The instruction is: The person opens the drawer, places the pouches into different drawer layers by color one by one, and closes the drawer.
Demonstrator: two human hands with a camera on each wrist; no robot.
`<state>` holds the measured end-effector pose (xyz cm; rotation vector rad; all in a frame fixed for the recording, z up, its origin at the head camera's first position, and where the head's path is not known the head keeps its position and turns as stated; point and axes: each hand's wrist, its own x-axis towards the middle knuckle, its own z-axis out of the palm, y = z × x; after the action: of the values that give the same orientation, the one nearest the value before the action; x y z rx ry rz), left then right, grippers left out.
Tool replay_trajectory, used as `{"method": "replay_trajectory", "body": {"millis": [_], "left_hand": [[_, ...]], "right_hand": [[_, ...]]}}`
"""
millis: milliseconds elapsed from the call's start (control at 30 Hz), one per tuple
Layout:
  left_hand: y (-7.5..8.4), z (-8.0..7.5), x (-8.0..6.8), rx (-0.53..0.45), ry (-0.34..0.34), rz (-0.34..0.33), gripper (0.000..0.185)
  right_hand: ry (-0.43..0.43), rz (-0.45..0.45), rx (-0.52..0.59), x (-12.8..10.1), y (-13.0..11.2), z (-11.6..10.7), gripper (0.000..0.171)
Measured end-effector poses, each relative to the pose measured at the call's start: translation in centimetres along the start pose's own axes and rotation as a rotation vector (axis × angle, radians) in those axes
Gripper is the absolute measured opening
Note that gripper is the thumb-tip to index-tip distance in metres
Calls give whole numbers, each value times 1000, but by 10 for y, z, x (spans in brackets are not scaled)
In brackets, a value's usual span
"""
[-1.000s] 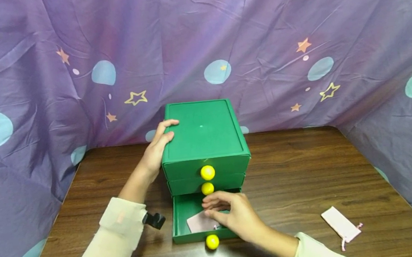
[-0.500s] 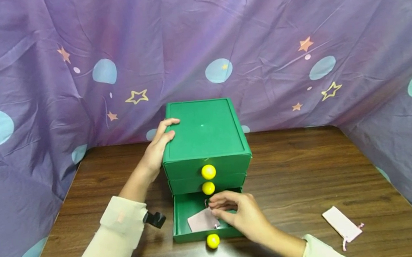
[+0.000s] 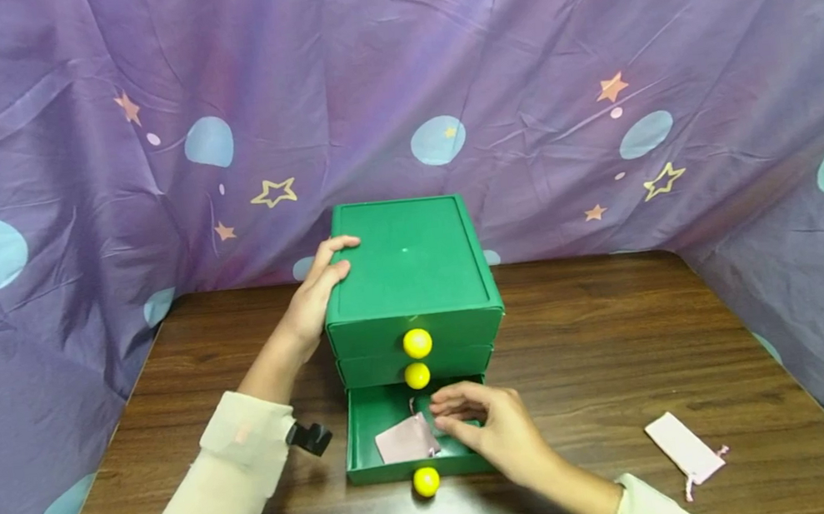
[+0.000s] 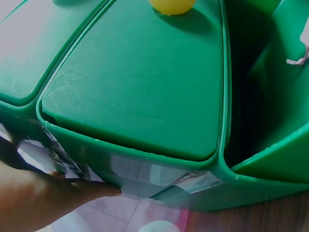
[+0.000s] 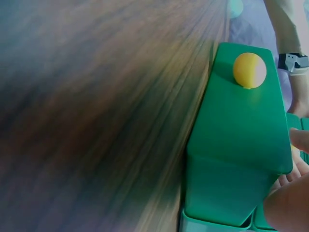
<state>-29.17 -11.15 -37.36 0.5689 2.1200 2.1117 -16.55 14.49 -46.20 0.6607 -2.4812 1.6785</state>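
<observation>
Right hand point(image 3: 494, 433) now farther right, loosely curled fingers empty beside drawer's point(image 3: 373, 462) pink pouch point(image 3: 405, 440).

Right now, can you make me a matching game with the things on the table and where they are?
Things:
1. Small pink cloth pouch with a drawstring
2. Flat pink pouch
3. Left hand
4. Right hand

Places:
A. Over the open bottom drawer
B. Against the side of the green plastic drawer box
C. Lying inside the open bottom drawer
D. Alone on the brown wooden table, off to the right

Pairs: 1-D, 2-C, 3-B, 4-A
</observation>
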Motion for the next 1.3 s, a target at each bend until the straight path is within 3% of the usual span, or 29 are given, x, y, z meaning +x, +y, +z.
{"method": "replay_trajectory", "body": {"millis": [567,1300], "left_hand": [[1,0,0,0,4,13,44],[-1,0,0,0,1,12,44]], "right_hand": [[34,-20,-12,-5,8,-8,25],[63,22,18,-16,11,-24,28]]}}
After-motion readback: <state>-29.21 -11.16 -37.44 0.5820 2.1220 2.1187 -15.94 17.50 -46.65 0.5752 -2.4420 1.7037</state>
